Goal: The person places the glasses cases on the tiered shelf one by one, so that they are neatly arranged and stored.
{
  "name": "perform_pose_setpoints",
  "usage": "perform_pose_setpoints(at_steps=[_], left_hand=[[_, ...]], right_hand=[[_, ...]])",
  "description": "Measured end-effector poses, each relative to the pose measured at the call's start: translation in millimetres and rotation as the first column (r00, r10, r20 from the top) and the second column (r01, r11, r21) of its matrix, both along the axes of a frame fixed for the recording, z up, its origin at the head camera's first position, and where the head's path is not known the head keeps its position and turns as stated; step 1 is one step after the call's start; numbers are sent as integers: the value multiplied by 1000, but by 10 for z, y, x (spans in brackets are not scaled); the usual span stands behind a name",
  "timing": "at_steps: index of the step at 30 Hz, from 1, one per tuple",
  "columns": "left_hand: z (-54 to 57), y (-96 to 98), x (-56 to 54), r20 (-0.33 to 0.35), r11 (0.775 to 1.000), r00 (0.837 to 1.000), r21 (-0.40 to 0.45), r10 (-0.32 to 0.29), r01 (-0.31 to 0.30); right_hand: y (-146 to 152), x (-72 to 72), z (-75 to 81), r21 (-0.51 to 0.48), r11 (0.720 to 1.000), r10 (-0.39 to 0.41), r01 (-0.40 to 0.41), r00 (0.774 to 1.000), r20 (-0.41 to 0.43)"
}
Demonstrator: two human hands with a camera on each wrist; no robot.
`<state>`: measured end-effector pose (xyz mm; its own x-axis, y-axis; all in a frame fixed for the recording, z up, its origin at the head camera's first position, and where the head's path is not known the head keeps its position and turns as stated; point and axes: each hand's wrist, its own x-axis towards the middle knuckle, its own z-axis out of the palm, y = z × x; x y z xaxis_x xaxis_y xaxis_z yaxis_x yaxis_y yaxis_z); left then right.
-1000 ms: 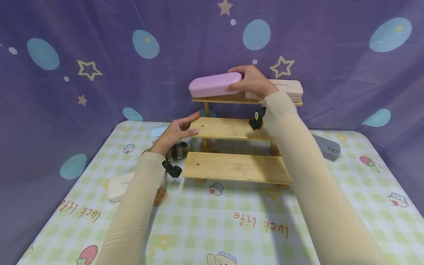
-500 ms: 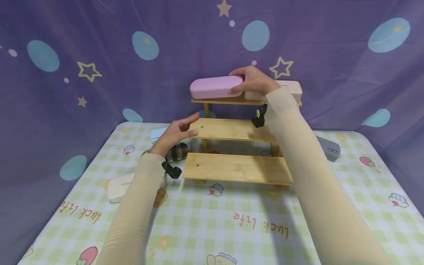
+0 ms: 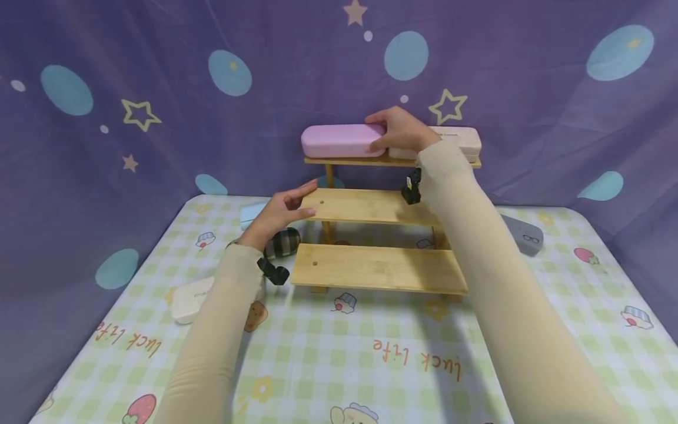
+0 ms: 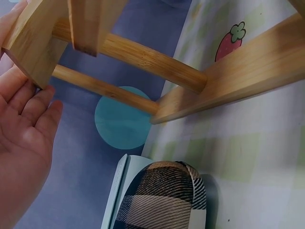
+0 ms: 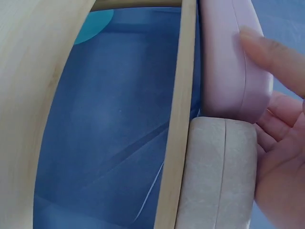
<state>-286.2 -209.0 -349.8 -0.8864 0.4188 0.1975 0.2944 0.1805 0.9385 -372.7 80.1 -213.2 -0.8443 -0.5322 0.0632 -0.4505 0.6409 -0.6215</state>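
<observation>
At the left end of the top tier of a wooden stepped shelf [image 3: 378, 268] lies a pink glasses case [image 3: 339, 141]. My right hand [image 3: 405, 131] holds its right end, thumb on the front and fingers behind. In the right wrist view, the pink glasses case [image 5: 228, 62] sits end to end with a cream case [image 5: 217, 171], which my hand partly hides in the head view. My left hand [image 3: 278, 215] grips the left end of the middle tier, thumb at its front edge. The left wrist view shows its fingers [image 4: 40, 112] against the board's end.
Left of the shelf, a plaid case [image 3: 283, 243] and a light blue case [image 3: 251, 215] lie on the checked tablecloth [image 3: 318, 353]. A cream case [image 3: 192, 299] is partly behind my left sleeve. A grey case [image 3: 523, 235] lies to the right. A purple curtain [image 3: 296, 76] hangs behind.
The pink glasses case has levelled from a slight tilt and settled along the top tier, with my right hand still on it. My left hand stays in place.
</observation>
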Motion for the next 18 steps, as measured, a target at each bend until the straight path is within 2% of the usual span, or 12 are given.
perform_pose_setpoints(at_steps=[5,10,18], left_hand=[[7,2,-22,0,1000,1000,0,-3,3],[6,9,-42,-5,1000,1000,0,-2,2],[-12,-24,-89,-7,1000,1000,-4,-6,6]], right_hand=[[-10,-18,6,-11,1000,0,0,1000,13],[63,-11,-2,-88,996,7,-7,1000,-1],[399,146,-6,-195,981,24,-15,999,44]])
